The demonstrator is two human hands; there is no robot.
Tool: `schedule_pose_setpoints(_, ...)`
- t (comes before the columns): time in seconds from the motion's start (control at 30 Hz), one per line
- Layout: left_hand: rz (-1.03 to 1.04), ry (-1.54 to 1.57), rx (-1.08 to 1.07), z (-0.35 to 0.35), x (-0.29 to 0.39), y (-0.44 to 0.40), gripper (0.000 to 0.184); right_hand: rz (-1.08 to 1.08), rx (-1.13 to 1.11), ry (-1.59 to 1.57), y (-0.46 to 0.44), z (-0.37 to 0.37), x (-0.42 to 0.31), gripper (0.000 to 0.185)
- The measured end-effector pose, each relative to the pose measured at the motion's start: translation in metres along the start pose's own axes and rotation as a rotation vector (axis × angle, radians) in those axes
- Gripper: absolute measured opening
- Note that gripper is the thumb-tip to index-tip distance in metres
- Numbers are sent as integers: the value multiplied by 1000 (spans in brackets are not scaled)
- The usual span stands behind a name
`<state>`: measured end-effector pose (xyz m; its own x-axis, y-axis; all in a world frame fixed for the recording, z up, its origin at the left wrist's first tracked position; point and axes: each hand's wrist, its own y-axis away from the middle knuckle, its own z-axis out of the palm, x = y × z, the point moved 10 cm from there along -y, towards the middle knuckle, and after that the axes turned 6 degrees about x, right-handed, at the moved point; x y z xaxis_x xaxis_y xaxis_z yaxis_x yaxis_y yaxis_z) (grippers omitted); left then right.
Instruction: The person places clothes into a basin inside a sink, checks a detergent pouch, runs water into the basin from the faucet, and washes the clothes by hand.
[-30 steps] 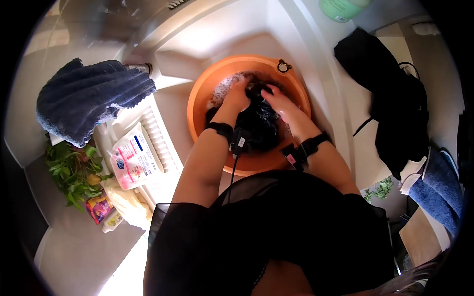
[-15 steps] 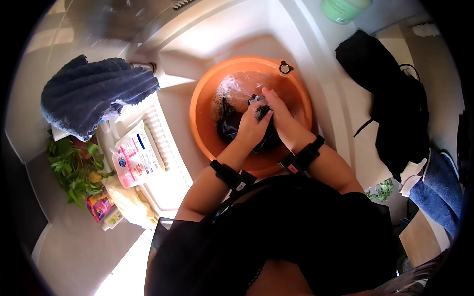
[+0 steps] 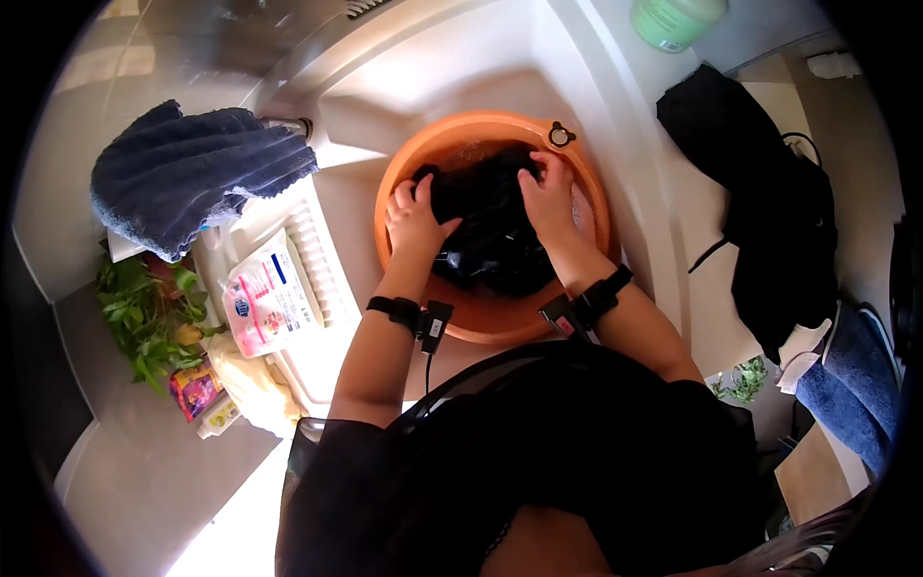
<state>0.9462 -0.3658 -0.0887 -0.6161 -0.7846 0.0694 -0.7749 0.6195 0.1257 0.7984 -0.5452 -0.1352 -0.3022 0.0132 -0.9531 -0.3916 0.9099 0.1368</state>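
Note:
A wet black cloth item (image 3: pixel 486 216) is spread in the orange basin (image 3: pixel 388 252), shiny in places. My left hand (image 3: pixel 415 223) is at the cloth's left edge, fingers apart and thumb stretched toward the middle. At the upper right edge of the cloth is my right hand (image 3: pixel 551 200), its fingers loosely bent and apart and its thumb touching the black fabric. Some foam shows at the right, between my right hand and the basin wall.
The basin stands in a pale sink (image 3: pixel 370 101). To the left are a dark blue towel (image 3: pixel 202 173), a pink-and-white packet (image 3: pixel 269 298) and a leafy plant (image 3: pixel 144 313). Black fabric (image 3: pixel 769 202) hangs over the right side, below a green bottle (image 3: pixel 678 21).
My hands were together over a foamy black bunch; they have moved apart to left and right. The black cloth is now spread wide across the basin, covering most of the suds.

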Motion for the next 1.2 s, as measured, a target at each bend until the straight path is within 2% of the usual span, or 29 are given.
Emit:
schedule_pose_setpoints(0.07, 65, -122, -54, 4, 17, 2, 97, -63, -124, 263, 11, 14, 15, 51)
schedule_pose_setpoints(0.1, 132, -51, -77, 11, 28, 0, 110, -91, -183, 396, 17, 21, 22, 56)
schedule_pose_setpoints(0.2, 319, -165, -258, 39, 66, -1, 118, 42, -632, 538, 41, 50, 52, 72)
schedule_pose_setpoints(0.23, 373, -234, -272, 48, 74, -1, 107, 124, -779, 649, 55, 56, 63, 80)
schedule_pose_setpoints(0.27, 435, -213, -200, 62, 78, -2, 94, 108, -827, 715, 59, 55, 56, 80)
schedule_pose_setpoints(0.33, 471, -260, -273, 84, 78, -5, 84, 77, -922, 847, 65, 53, 50, 78)
schedule_pose_setpoints(0.43, 452, -352, -509, 99, 73, -12, 69, 102, -770, 791, 52, 47, 53, 79)
schedule_pose_setpoints(0.53, 224, -55, -456, 107, 50, -47, 59, 259, -479, 609, 29, 23, 60, 80)
schedule_pose_setpoints(0.57, 168, -9, -362, 125, 30, -59, 62, 330, -366, 535, 23, 14, 64, 81)
schedule_pose_setpoints(0.67, -198, 567, -302, 112, 15, -49, 67, 871, -155, -134, 60, 24, 81, 81)
schedule_pose_setpoints(0.7, -197, 929, -390, 96, 35, -35, 72, 937, -208, -263, 66, 32, 69, 81)
schedule_pose_setpoints(0.77, 33, 974, -353, 78, 58, -15, 75, 1062, -310, -519, 72, 39, 36, 84)
schedule_pose_setpoints(0.83, 129, 1073, -333, 60, 76, 7, 72, 1122, -398, -762, 76, 50, 29, 83)
schedule_pose_setpoints(0.9, 84, 1221, -317, 29, 85, 20, 65, 1113, -489, -994, 79, 71, 38, 76)
schedule_pose_setpoints(1.0, -52, 1055, -318, 18, 77, 28, 57, 1008, -548, -975, 82, 84, 46, 67)
schedule_pose_setpoints(1.03, -33, 1050, -189, 10, 74, 26, 44, 981, -501, -988, 80, 86, 50, 57)
schedule_pose_setpoints(1.13, -8, 941, -87, -9, 76, 19, 29, 876, -469, -986, 76, 81, 27, 48)
schedule_pose_setpoints(1.2, -87, 917, -35, -9, 63, 12, 22, 751, -462, -734, 72, 77, 29, 41)
